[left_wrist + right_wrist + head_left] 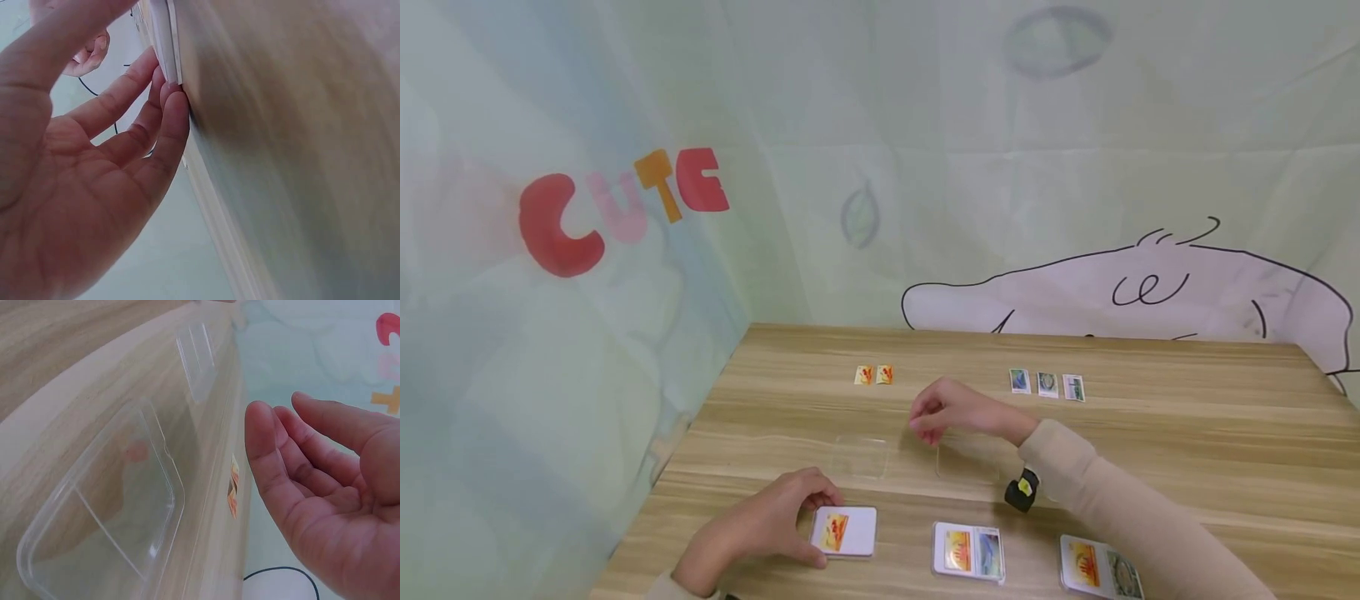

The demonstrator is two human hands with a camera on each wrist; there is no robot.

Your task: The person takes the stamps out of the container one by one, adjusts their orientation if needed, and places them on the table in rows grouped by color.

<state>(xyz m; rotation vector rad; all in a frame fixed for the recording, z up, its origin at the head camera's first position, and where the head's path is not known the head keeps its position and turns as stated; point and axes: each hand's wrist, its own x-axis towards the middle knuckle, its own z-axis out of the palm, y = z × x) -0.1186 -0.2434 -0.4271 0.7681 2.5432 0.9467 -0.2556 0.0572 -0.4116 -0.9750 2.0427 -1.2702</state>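
Note:
My left hand (775, 517) grips a thin white box (860, 533) by its left end, thumb at the near edge and fingers at the far one. One orange picture stamp (836, 532) lies on the left half of its top. In the left wrist view, fingertips (174, 115) press against the edge of the white box (164, 37). My right hand (951, 410) hovers over the middle of the table, fingers loosely bent and nothing between them. Below it lies a clear plastic lid (967, 462), with another clear lid (859, 458) to its left.
Two orange stamps (874, 375) lie at the back left, three bluish and green stamps (1047, 385) at the back right. Two more white boxes (967, 551), (1101, 568) bearing two stamps each stand along the front. A small black object (1022, 492) shows by the right sleeve.

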